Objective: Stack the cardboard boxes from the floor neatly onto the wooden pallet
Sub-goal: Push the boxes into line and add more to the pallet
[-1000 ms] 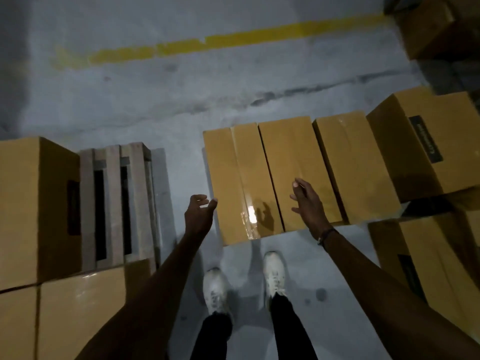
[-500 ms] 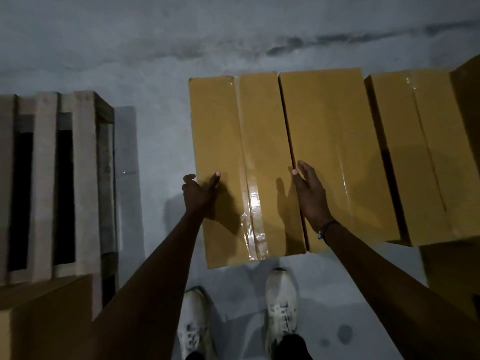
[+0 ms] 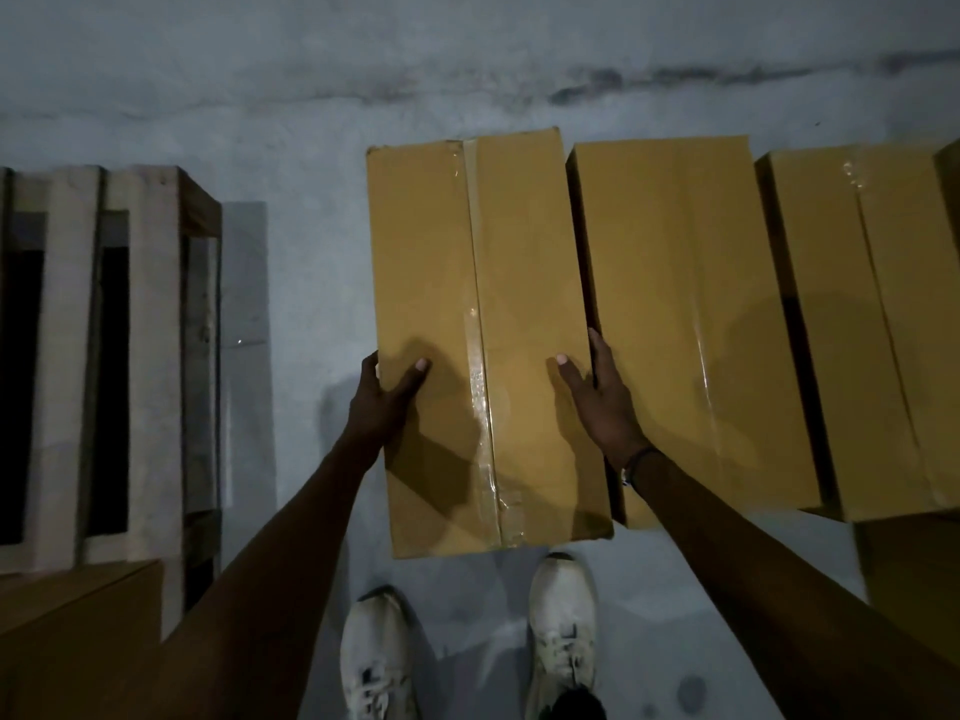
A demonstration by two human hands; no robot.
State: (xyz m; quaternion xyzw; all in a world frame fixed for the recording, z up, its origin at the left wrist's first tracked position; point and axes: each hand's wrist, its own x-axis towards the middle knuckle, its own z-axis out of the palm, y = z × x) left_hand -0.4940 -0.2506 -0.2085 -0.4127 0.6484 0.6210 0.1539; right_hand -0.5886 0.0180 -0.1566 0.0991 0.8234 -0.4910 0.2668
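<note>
A long taped cardboard box lies on the grey floor in front of my feet. My left hand grips its left side, thumb on top. My right hand grips its right side, with fingers slipped into the gap beside the neighbouring box. A third box lies further right. The wooden pallet is at the left, its slats bare here, with one box at its near end.
My two white shoes stand just behind the gripped box. A strip of bare concrete floor separates the pallet from the boxes. Another dark box edge shows at the lower right.
The view has dropped closer to the boxes. Both hands moved from hovering over the boxes to clasping the two long sides of the leftmost box.
</note>
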